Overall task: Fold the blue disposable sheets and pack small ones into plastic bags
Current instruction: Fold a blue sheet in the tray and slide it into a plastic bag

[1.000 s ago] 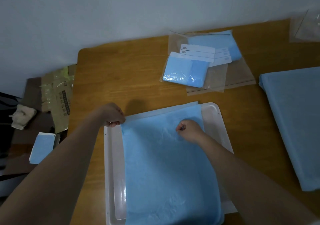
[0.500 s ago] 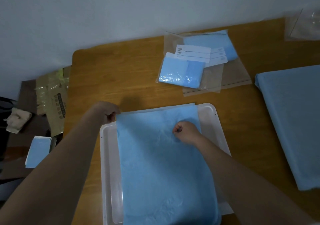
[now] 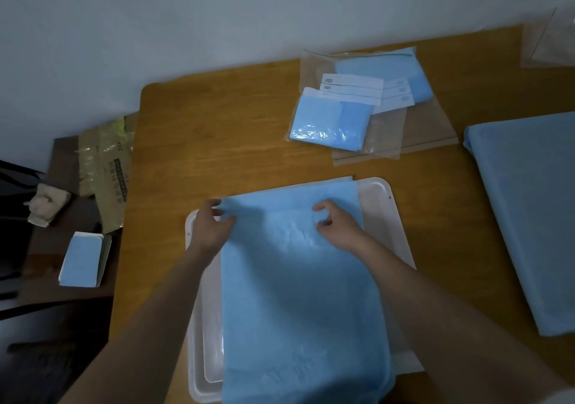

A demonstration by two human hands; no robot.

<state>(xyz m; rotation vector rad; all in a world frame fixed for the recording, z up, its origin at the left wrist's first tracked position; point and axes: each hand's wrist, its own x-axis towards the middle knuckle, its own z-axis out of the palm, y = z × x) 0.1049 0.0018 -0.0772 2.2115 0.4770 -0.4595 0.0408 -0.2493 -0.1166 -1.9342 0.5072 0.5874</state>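
Both grips, left hand [image 3: 209,228] and right hand [image 3: 337,223], pinch the blue sheet [image 3: 298,294] near its far edge; it looks light, limp, best held by corners.

Across the top of the frame you see a pale grey wall [image 3: 186,23]. Below it the wooden surface [image 3: 217,142] fills the middle. At the left edge you have a lower dark stand [image 3: 62,307], with a taped cardboard piece [image 3: 105,173] leaning beside the surface and a crumpled beige cloth [image 3: 46,204] near the far left.
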